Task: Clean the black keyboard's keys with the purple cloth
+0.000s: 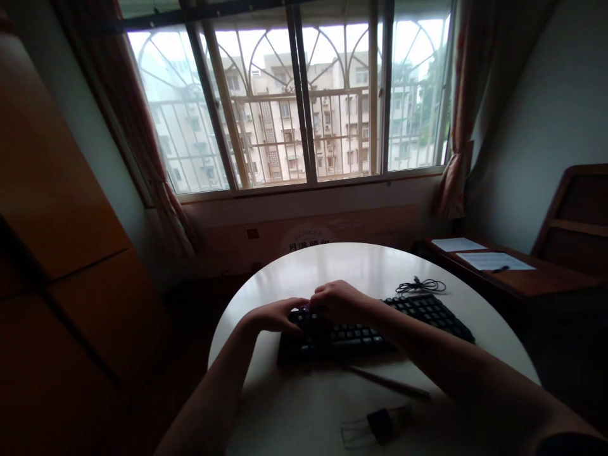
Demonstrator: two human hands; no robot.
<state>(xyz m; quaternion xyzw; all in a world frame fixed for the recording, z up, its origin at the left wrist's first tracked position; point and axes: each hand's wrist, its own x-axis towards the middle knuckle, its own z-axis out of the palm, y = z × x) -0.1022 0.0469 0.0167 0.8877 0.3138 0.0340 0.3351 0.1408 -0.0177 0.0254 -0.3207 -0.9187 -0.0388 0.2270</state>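
A black keyboard (342,339) lies at a slant on the round white table (285,418). My left hand (280,315) grips its left end, with the thumb over the keys and the fingers toward the back edge. Close beside it, my right hand (339,299) is closed in a pinch over the keyboard's back left part. Between the two hands shows a bit of something small and purple (304,307); its kind is hidden by the fingers. In front of the keyboard are a thin dark stick-like tool (389,382) and a wire keycap puller (380,425) with a black middle.
Behind the keyboard's right part lies a coiled black cable (422,286). A brown wooden desk (551,278) with papers (496,260) and a pen stands at the right. Beyond the table is a barred window (304,114); a wooden cabinet (61,209) rises at the left.
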